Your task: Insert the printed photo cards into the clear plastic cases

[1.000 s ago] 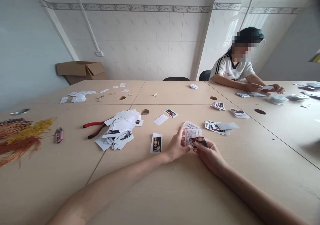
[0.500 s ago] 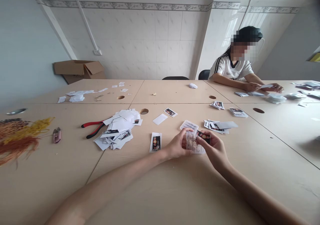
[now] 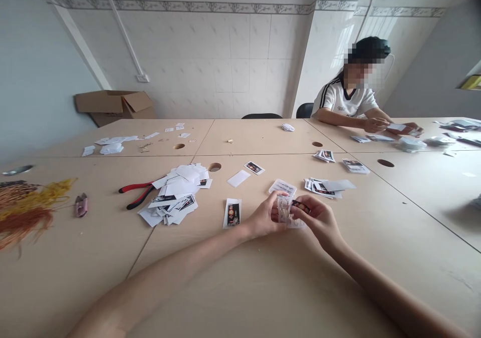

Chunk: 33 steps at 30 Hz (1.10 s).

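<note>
clamps a clear case (image 3: 282,209) in the fingers of the left hand (image 3: 267,217), wrapped around the nine o'clock side, over the bench (image 3: 233,288); pinches a dark printed card (image 3: 301,207) between the thumb and fingers of the right hand (image 3: 319,219), close to the two o'clock side of the case. cannot tell from here of any contact between card and case. shows small pale contents in the case, too small to make out, and has a clear tray (image 3: 281,187) just beyond at twelve o'clock. to handle the pair well, probably best to steady the case with light pressure only, and to hold it level for the sake of the loose-looking contents. keep the card flat, gripped near an edge, and turn the wrist rather than bend the print. mind the white-bordered card (image 3: 232,214) at nine o'clock, just beside the left forearm (image 3: 188,250): likely easy to nudge.
</note>
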Each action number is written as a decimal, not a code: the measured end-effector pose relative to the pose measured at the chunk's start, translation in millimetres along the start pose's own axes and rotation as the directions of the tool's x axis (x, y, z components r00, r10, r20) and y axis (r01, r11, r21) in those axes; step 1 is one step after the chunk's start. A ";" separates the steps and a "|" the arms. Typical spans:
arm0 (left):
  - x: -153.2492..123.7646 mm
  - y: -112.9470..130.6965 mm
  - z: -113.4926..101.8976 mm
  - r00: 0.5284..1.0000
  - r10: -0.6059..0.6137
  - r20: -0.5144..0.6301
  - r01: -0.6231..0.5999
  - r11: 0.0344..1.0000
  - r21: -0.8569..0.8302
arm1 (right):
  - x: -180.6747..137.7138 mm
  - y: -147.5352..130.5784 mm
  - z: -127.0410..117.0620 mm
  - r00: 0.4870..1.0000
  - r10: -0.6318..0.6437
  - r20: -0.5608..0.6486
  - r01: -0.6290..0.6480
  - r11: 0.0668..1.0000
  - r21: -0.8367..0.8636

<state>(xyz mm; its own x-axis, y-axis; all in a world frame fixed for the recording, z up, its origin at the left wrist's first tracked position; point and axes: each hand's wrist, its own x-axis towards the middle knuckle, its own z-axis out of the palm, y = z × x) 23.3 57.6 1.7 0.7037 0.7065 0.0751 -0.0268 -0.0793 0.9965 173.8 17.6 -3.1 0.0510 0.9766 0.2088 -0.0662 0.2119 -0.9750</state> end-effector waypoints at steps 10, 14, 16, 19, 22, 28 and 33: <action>-1.0 0.3 -2.2 0.993 -0.018 0.115 0.003 0.992 0.126 | -3.4 -6.8 1.9 0.996 -0.062 -0.064 0.030 0.911 -0.411; -0.1 1.3 -3.2 0.984 -0.022 0.178 0.020 1.000 0.014 | -5.3 -7.6 2.2 0.997 -0.059 -0.059 0.026 0.889 -0.457; -0.2 1.6 -2.8 0.979 -0.014 0.202 0.024 0.998 -0.051 | -6.2 -7.9 2.6 0.996 -0.070 -0.063 0.032 0.882 -0.471; -1.0 1.0 -1.6 0.982 -0.012 0.189 0.036 0.991 -0.127 | -6.9 -9.5 3.0 0.994 -0.087 -0.065 0.046 0.879 -0.474; -1.9 0.1 0.0 0.983 -0.029 0.183 0.063 0.980 -0.186 | -7.5 -11.8 3.0 0.989 -0.128 -0.076 0.071 0.856 -0.512; -1.6 0.1 1.7 0.958 -0.037 0.286 0.138 0.929 -0.344 | -10.0 -15.9 2.7 0.981 -0.174 -0.085 0.092 0.805 -0.585; -2.0 0.4 1.8 0.949 -0.035 0.312 0.151 0.921 -0.358 | -9.6 -16.5 2.7 0.977 -0.192 -0.089 0.096 0.777 -0.623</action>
<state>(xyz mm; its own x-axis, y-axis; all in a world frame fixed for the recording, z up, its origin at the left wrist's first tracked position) 23.1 54.9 1.8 0.8905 0.4542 0.0253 -0.1726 0.2858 0.9426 171.7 4.8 11.1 0.1511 0.9108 0.3842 0.5739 0.2356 -0.7843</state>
